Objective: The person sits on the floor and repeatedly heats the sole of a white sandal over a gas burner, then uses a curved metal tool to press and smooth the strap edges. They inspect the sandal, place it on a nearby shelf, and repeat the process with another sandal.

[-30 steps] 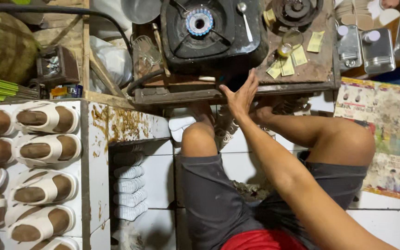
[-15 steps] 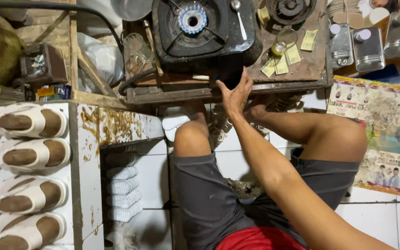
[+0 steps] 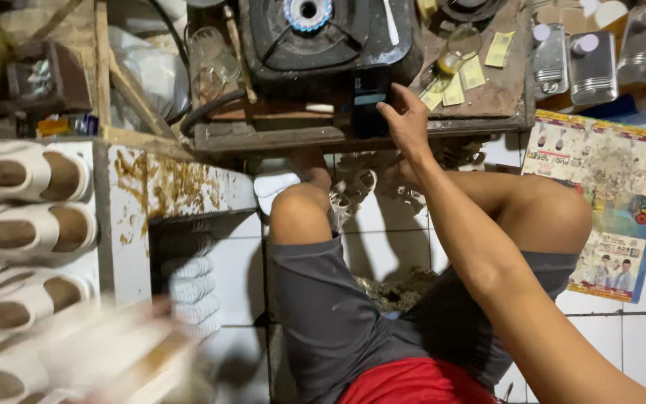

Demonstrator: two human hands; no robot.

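My right hand (image 3: 407, 120) reaches forward over my knees to the front of a black gas stove (image 3: 323, 45). Its fingers and thumb grip a small dark rectangular object (image 3: 370, 105) with a light blue band, standing at the stove's near edge on a low wooden bench (image 3: 278, 138). At the lower left a blurred, skin-coloured shape (image 3: 121, 359) sweeps over the white sandals (image 3: 28, 176); it may be my left hand, but the blur hides the fingers. I sit on a tiled floor in grey shorts.
Rows of white sandals lie on a stained white board (image 3: 125, 224) at left. Yellow paper slips (image 3: 454, 88) and a glass (image 3: 214, 63) sit by the stove. Metal tins (image 3: 592, 63) stand at back right, above a printed poster (image 3: 611, 202). A white stack (image 3: 192, 288) rests beside my thigh.
My right hand left the bench edge, where it lay flat, and closed on the dark object at the stove's front. A blurred shape has come in at the lower left.
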